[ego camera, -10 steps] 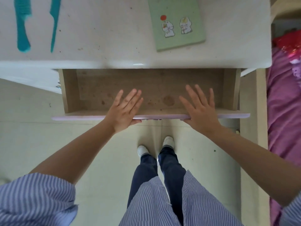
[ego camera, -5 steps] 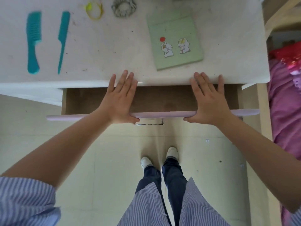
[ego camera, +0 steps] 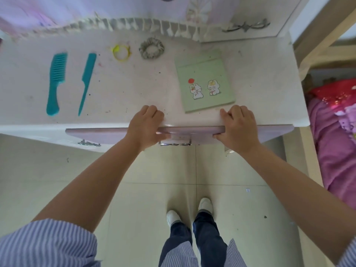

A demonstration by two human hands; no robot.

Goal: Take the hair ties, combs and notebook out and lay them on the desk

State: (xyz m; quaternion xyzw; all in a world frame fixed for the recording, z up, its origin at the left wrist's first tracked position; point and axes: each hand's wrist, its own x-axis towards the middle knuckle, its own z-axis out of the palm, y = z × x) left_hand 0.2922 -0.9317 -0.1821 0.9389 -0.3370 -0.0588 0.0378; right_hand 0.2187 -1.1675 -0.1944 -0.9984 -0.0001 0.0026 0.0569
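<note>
On the white desk (ego camera: 134, 87) lie a wide teal comb (ego camera: 54, 81) and a teal tail comb (ego camera: 86, 79) at the left. A yellow hair tie (ego camera: 121, 52) and a grey scrunchie (ego camera: 151, 48) sit further back. The green notebook (ego camera: 206, 81) with rabbit stickers lies at the right. The lilac drawer front (ego camera: 96, 132) sits flush under the desk edge. My left hand (ego camera: 144, 126) and my right hand (ego camera: 238, 126) rest on it, fingers curled over the desk edge, thumbs against the drawer front.
A metal handle (ego camera: 174, 144) hangs below the drawer front between my hands, and another handle (ego camera: 89, 143) shows further left. A frilled cloth (ego camera: 115, 26) borders the desk's back. A bed with pink bedding (ego camera: 337, 151) stands close on the right. My feet are on pale floor tiles.
The open drawer has slid in under the desk until shut. Both hands moved forward with it, and their flat fingers have curled over the desk edge.
</note>
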